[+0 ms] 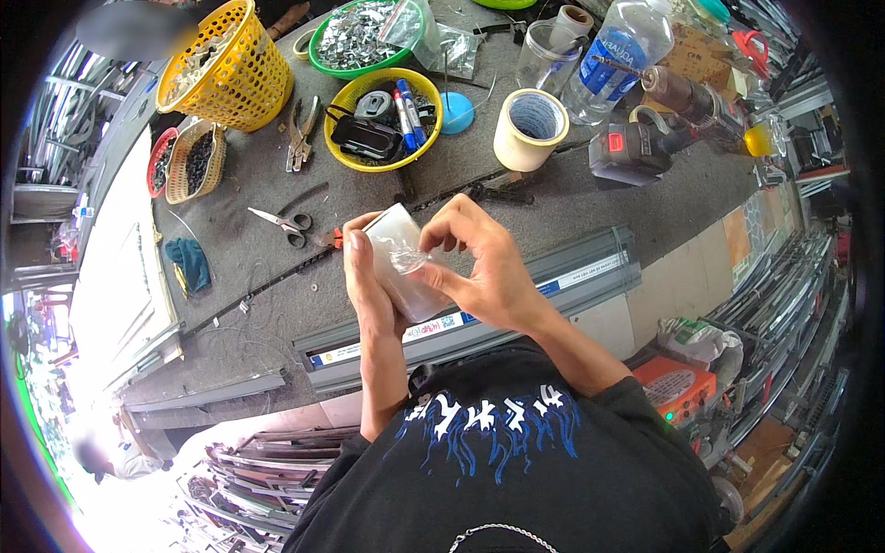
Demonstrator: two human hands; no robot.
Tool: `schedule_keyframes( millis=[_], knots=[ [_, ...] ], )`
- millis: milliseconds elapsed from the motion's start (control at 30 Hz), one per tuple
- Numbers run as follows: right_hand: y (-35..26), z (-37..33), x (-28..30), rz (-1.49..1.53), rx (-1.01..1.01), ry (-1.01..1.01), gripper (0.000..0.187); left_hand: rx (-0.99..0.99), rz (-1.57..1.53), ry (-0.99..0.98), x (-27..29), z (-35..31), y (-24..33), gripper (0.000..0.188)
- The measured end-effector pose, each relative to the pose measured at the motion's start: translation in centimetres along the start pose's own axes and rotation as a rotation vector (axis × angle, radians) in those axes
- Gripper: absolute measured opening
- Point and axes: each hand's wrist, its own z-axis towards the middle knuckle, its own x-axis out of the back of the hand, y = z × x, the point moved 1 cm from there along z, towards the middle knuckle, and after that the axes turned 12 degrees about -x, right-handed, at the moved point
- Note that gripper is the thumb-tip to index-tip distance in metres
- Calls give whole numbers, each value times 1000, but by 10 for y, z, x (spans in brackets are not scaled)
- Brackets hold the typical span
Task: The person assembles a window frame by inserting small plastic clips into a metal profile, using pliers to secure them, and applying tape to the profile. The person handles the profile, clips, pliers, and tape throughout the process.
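My left hand (367, 286) is wrapped round the side of a whitish, see-through roll of plastic film (419, 297), held tilted above the workbench. At its face, my right hand (487, 267) pinches a crumpled loose bit of the clear film between thumb and fingers. Under both hands lies a grey metal profile (590, 267) with a printed strip along it. Scissors (293, 230) rest on the dark bench top to the left of my left hand.
Beyond the hands stand a yellow bowl (343, 164) with markers and a black case, a cream tape roll (516, 147), and a cordless drill (636, 152). Pliers (300, 138), a tall yellow basket (263, 88) and a green basket (318, 51) of metal pieces sit farther back.
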Motion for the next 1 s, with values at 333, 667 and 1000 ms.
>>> schedule_keyframes(
  millis=[333, 667, 1000],
  knots=[
    [10, -1, 3, 352, -135, 27, 41, 201, -1304, -288, 9, 4, -8, 100],
    [-1, -26, -35, -121, 38, -1, 68, -454, -332, 66, 6, 1, -8, 89],
    [8, -25, -37, -249, 186, 131, 65, -479, -156, 326, 8, -9, -11, 80]
  ],
)
